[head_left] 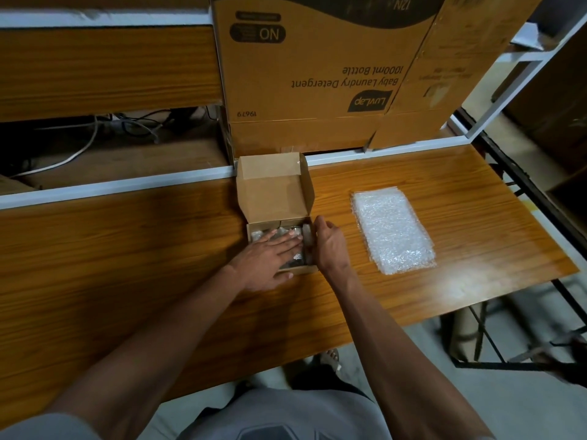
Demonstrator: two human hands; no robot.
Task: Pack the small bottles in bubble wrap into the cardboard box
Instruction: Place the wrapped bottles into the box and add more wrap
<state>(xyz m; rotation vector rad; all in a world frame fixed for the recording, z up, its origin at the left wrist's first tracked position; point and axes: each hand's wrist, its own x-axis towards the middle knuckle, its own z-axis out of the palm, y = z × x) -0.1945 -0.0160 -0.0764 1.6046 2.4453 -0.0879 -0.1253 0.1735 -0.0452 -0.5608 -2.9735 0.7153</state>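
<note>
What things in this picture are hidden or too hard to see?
- Head view: how many bubble-wrapped small bottles lie in the small open cardboard box; the flat left hand covers them.
- Head view: what the right hand touches at the box's right wall; its fingers are out of sight.
- Head view: the big brown detergent carton is cut off by the top edge.
- Head view: the cables behind the desk are dark.

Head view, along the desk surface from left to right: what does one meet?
Left hand pressing flat on the wrapped bottles in the small cardboard box → right hand at the box's right side → stack of bubble wrap sheets.
</note>
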